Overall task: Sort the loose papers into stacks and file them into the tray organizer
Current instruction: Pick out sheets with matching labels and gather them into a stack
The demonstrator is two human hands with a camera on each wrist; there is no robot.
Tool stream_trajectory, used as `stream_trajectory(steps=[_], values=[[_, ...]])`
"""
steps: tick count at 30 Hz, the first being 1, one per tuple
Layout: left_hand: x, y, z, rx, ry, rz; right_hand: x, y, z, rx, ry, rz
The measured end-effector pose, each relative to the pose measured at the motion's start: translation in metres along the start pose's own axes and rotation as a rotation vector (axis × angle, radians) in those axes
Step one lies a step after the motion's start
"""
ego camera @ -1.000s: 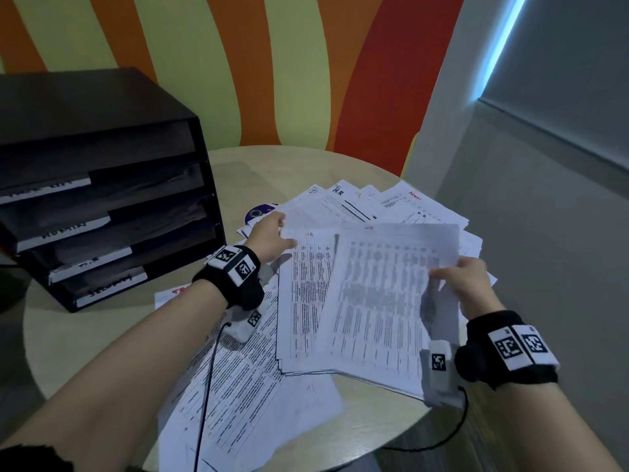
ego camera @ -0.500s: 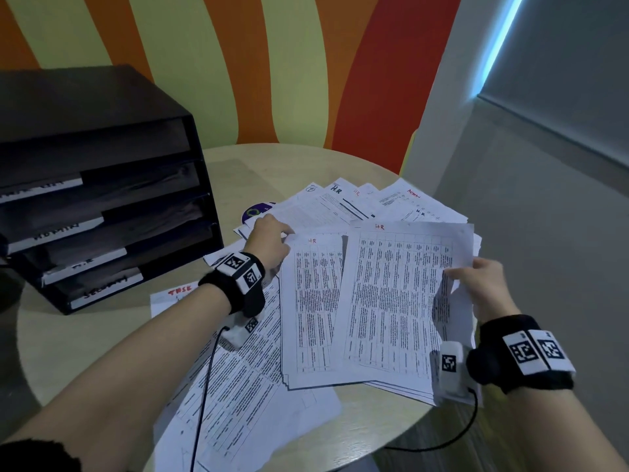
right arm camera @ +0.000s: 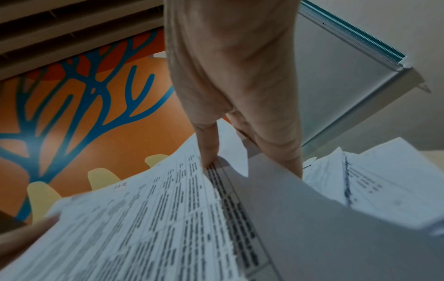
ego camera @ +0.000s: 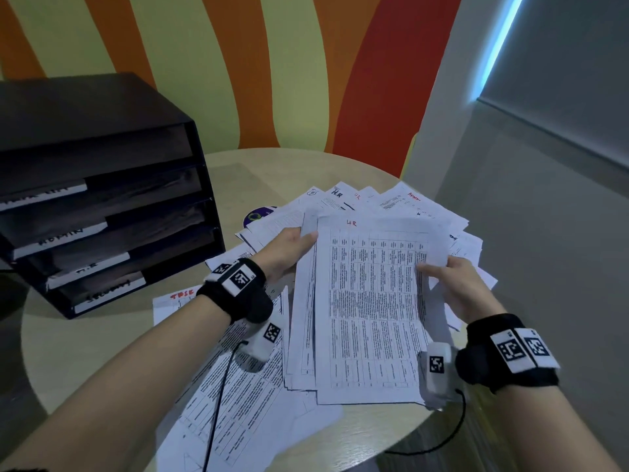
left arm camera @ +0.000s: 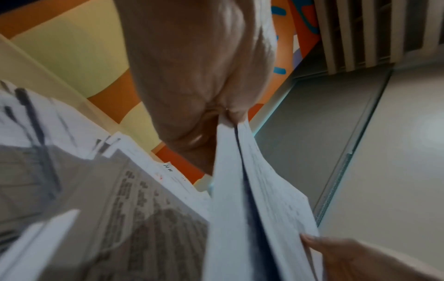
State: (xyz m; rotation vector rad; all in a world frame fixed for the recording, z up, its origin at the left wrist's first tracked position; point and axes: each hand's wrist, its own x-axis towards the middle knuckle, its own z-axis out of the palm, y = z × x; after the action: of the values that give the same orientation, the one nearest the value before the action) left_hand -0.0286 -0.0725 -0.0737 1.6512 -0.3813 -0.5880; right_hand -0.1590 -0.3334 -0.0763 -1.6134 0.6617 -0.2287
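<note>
A stack of printed table sheets [ego camera: 371, 311], its top page marked "HR" in red, is held tilted above the round table. My left hand [ego camera: 289, 250] grips its upper left edge, thumb on top; the left wrist view shows the sheets [left arm camera: 242, 171] pinched between thumb and fingers. My right hand [ego camera: 452, 284] pinches the right edge, thumb [right arm camera: 209, 144] on the printed face and fingers behind. More loose papers [ego camera: 391, 202] fan out on the table behind. Other sheets [ego camera: 235, 400] lie under my left forearm. The black tray organizer [ego camera: 102, 212] with labelled shelves stands at the left.
The round beige table [ego camera: 81, 356] ends close in front of me and at the right. A purple disc [ego camera: 258, 216] peeks out beside the fanned papers. A striped wall rises behind the table. Cables hang from both wrist cameras.
My left hand moved from the flat papers to the stack's upper left edge. Both hands drew the two offset piles together into one squarer stack and lifted it.
</note>
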Motion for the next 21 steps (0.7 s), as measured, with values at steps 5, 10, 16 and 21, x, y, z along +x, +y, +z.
stream_trajectory(steps=[5, 10, 16, 21], values=[[-0.005, 0.019, 0.014, 0.005, -0.034, 0.110, 0.001, -0.008, 0.011, 0.091, 0.044, -0.047], [0.000, 0.021, 0.019, -0.049, -0.005, 0.154, 0.000, -0.017, 0.004, 0.099, 0.019, -0.044], [0.007, 0.017, 0.001, -0.067, 0.170, 0.101, -0.005, -0.008, -0.024, -0.049, 0.051, -0.080], [0.023, -0.023, -0.040, 0.584, 0.330, 0.002, 0.003, 0.009, -0.058, -0.107, 0.220, -0.113]])
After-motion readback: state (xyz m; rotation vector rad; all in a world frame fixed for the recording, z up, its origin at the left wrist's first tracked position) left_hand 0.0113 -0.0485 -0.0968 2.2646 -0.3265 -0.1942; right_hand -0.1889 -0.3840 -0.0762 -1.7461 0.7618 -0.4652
